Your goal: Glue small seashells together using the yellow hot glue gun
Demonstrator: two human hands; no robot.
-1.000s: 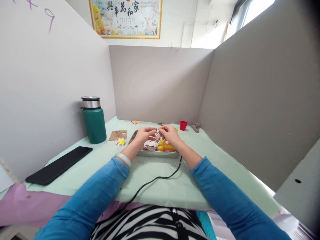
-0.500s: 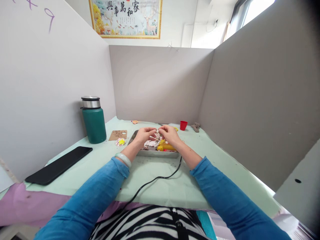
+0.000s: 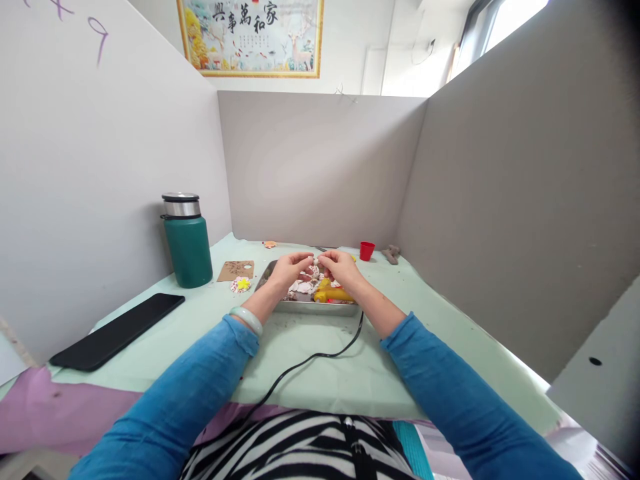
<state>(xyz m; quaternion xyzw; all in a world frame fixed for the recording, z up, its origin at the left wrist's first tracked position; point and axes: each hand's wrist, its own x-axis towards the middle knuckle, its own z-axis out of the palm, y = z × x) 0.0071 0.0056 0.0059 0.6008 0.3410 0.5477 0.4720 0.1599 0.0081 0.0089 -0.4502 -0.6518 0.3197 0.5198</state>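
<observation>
Over a metal tray point(image 3: 310, 308), my left hand point(image 3: 290, 272) and my right hand point(image 3: 340, 268) meet with fingers pinched together. Between the fingertips shows a small whitish piece point(image 3: 315, 261), too small to name, which both hands hold. Below it in the tray lie white, dark-speckled pieces point(image 3: 304, 287). A yellow hot glue gun point(image 3: 333, 293) rests in the tray's right part, partly under my right wrist. Its black cord point(image 3: 315, 357) runs from the tray toward me. Left of the tray sits a speckled flower with a yellow middle point(image 3: 243, 285).
A green flask point(image 3: 188, 247) and a black phone point(image 3: 123, 331) are on the left. Behind the flower lies a brown card point(image 3: 236, 270). A red cup point(image 3: 367, 251) and a grey-brown object point(image 3: 391, 254) stand at the back right. Grey partitions point(image 3: 320, 167) enclose the table.
Hardly anything differs. Both hands stay over the tray, and their fingertips have shifted slightly around the small whitish piece.
</observation>
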